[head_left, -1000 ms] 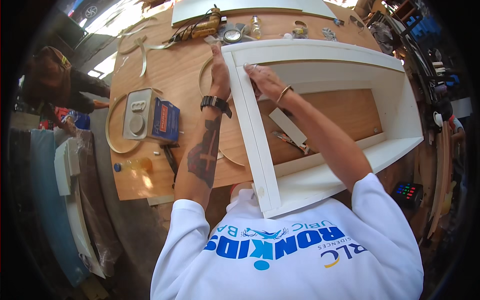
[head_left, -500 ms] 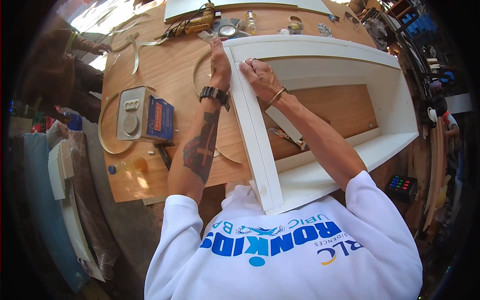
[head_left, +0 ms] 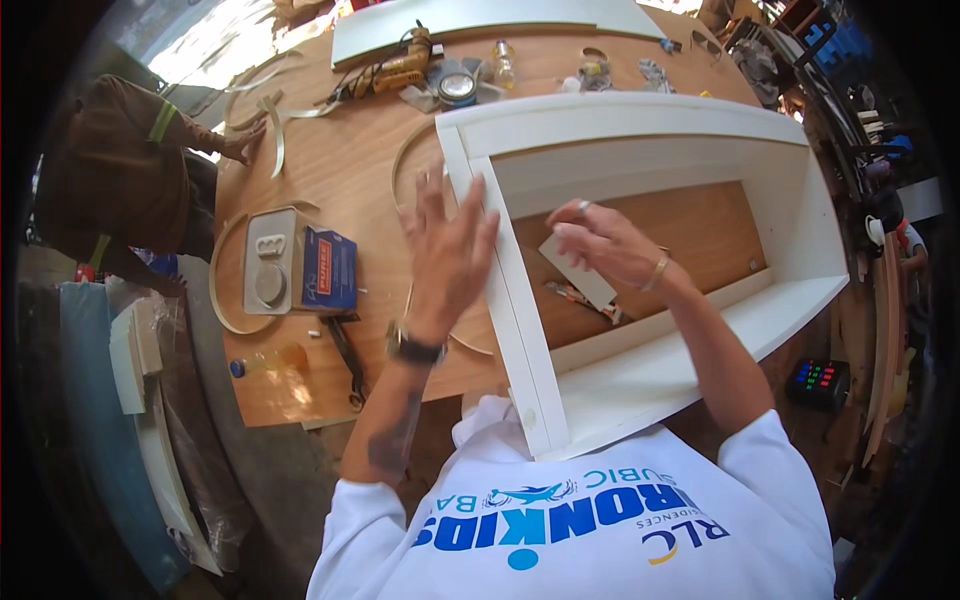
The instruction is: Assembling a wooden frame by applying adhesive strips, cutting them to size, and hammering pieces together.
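Observation:
A long white open cabinet frame lies on the wooden table and reaches back to my shirt. My left hand is at its left side panel, fingers spread, fingertips over the panel's edge; nothing is in it. Above the frame's open inside hovers my right hand, fingers loosely bent and apart, with nothing visible in it. Below that hand, inside the frame, are a flat white piece and a slim tool with orange on it, its kind unclear.
On the table stand a square tin with a blue label, a bottle lying down, and a black-handled tool. Farther back lies a yellow power drill. A person stands at the left, one hand on the table.
My hands have left the frame's far left corner: the left came nearer and opened out, the right moved right and nearer. At the left, the other person leans farther into view.

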A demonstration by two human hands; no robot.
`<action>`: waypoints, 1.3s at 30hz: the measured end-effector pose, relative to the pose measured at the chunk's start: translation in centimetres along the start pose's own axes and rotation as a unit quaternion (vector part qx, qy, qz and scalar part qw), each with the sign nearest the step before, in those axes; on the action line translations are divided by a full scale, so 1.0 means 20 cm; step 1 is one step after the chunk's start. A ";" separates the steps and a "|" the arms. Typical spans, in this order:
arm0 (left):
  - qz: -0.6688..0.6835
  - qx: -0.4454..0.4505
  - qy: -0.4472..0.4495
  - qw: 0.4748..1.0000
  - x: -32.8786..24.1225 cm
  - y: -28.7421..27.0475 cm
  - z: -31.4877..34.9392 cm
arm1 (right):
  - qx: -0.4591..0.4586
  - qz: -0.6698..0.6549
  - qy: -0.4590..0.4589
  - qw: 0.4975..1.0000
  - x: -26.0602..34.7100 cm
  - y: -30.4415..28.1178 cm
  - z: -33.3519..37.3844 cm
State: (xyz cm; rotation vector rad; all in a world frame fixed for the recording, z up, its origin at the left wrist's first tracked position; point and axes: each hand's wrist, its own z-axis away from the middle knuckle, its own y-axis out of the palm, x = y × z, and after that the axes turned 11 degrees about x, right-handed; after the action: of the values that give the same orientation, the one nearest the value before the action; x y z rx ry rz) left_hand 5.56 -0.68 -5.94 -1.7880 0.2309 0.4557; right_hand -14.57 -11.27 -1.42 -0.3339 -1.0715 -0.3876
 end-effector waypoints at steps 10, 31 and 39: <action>0.143 0.122 -0.177 0.966 -0.15 -0.41 0.19 | 0.078 -0.011 -0.026 0.997 0.02 -0.09 0.02; 0.591 0.150 -0.176 0.773 0.21 -0.18 -0.35 | -0.031 -0.473 -0.024 0.880 0.10 0.10 -0.51; 0.509 0.241 -0.194 0.804 0.21 -0.29 -0.41 | -0.092 -0.454 -0.001 0.886 0.21 0.16 -0.48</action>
State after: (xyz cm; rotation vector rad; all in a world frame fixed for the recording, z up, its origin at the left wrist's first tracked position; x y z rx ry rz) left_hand 13.20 -6.73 -0.92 -0.9020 0.9406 1.3703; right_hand -3.82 -13.36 -2.25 0.0302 -1.1477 -1.3343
